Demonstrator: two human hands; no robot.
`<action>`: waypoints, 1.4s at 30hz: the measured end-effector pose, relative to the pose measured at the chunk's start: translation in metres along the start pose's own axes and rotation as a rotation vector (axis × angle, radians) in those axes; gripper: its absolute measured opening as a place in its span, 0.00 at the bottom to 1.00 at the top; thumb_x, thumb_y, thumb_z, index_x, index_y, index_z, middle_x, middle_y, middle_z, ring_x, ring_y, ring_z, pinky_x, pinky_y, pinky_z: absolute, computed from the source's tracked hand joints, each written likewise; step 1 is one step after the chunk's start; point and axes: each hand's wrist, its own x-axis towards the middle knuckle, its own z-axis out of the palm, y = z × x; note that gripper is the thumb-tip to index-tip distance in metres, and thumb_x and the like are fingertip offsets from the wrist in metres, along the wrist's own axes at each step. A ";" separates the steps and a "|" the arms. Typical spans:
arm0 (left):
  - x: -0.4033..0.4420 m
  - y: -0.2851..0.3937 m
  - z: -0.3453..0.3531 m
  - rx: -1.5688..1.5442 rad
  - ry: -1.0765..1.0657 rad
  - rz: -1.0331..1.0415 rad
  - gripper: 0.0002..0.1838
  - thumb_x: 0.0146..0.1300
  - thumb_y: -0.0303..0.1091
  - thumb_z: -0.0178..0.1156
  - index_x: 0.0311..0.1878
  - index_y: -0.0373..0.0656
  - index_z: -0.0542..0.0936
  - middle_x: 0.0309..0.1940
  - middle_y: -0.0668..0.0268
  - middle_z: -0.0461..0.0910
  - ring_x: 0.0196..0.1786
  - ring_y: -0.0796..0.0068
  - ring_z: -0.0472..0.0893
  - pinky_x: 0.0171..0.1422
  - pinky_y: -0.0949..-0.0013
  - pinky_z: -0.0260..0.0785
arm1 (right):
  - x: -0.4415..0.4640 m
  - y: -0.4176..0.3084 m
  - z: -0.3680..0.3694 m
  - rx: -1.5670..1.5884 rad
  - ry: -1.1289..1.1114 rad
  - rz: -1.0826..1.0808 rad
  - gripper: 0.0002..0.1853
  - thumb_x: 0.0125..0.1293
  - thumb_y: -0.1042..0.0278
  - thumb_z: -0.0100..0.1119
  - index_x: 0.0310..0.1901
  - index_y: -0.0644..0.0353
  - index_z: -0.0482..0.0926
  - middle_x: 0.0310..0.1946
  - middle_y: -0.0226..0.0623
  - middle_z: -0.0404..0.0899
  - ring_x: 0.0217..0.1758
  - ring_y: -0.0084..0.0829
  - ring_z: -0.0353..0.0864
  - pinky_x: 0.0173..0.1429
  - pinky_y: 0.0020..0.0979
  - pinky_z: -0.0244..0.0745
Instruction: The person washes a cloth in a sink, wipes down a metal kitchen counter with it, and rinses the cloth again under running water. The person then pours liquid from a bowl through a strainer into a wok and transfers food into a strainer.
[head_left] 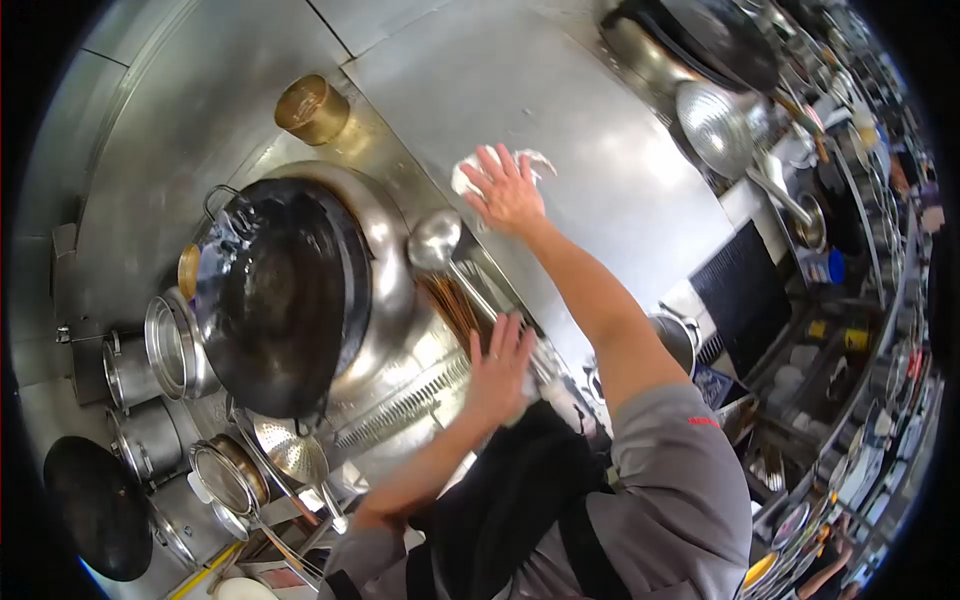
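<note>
My right hand [508, 195] lies with spread fingers on a white cloth [468, 178], pressed against the steel counter [590, 130]. Parts of the cloth show on both sides of the hand. My left hand [502, 372] is raised with its fingers apart and holds nothing. Close to its fingertips are a ladle [435, 238] with a long handle and a bundle of thin brown sticks [452, 312]. A large black wok [275, 290] sits on a round steel stove ring to the left.
A brass-coloured pot [312, 108] stands behind the wok. Pots, a perforated ladle [290, 450] and strainers crowd the lower left. Another wok [720, 40] and a large strainer [714, 128] are at the upper right. Shelves with dishes line the right side.
</note>
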 end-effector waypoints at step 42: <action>0.052 -0.081 -0.017 -0.360 -0.051 0.084 0.23 0.59 0.54 0.68 0.50 0.48 0.84 0.61 0.58 0.71 0.82 0.50 0.49 0.81 0.38 0.47 | 0.143 0.109 0.013 -0.264 0.083 0.152 0.31 0.74 0.38 0.43 0.75 0.35 0.65 0.80 0.34 0.53 0.83 0.50 0.45 0.80 0.65 0.44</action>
